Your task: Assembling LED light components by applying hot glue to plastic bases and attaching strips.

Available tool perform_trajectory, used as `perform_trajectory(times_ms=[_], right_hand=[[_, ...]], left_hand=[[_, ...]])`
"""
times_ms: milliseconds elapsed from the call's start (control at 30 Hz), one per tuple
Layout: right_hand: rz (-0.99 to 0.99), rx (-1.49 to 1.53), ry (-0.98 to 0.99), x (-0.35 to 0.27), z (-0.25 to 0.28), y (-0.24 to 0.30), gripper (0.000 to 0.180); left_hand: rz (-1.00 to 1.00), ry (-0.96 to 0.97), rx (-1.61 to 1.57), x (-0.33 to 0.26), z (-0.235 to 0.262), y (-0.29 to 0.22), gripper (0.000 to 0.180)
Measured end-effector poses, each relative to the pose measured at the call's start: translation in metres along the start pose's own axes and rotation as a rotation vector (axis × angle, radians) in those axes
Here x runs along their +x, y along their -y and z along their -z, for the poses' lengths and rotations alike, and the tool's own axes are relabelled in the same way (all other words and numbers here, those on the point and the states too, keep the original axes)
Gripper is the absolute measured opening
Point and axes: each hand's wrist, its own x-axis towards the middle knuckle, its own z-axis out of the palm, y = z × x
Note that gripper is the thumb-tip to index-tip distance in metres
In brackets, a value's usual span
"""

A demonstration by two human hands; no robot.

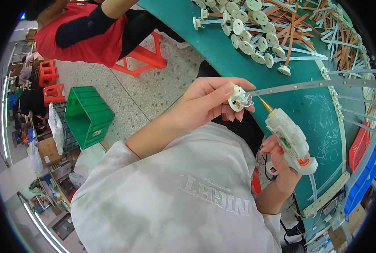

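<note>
Between its thumb and fingers, my left hand (211, 100) grips a round white disc base (238, 98) with thin white wires at its edge. A long pale LED strip (297, 87) runs from that base off to the right. My right hand (283, 164) is wrapped round the handle of a white hot glue gun (288, 133) with orange parts. The gun's brass-coloured nozzle points up and left, close to where the strip meets the base; I cannot tell whether it touches. A clear glue stick (313, 189) trails from the gun's back end.
On the green table (319, 109) lie a heap of white disc bases (247, 29) and many orange and white strips (293, 25). Red (359, 147) and blue (362, 181) trays stand at the right. A green crate (88, 116) and a red stool (143, 57) with a seated person (86, 38) are at left.
</note>
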Motion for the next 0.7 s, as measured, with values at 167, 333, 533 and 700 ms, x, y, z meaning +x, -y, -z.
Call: perform_trajectory(times_ms=[167, 333, 533, 700], right_hand=[[-0.099, 0.029, -0.028, -0.006, -0.003, 0.002, 0.041], [-0.068, 0.043, 0.01, -0.007, -0.002, 0.001, 0.042], [-0.087, -0.072, 0.126, -0.001, 0.004, 0.008, 0.04], [-0.06, -0.101, 0.156, -0.001, 0.005, 0.003, 0.039]], left_hand=[[-0.004, 0.001, -0.036, -0.002, 0.002, 0.002, 0.048], [0.016, -0.033, -0.018, -0.003, -0.002, 0.002, 0.041], [0.033, -0.049, 0.005, -0.002, -0.004, 0.003, 0.039], [0.058, 0.001, 0.066, -0.002, 0.002, 0.002, 0.046]])
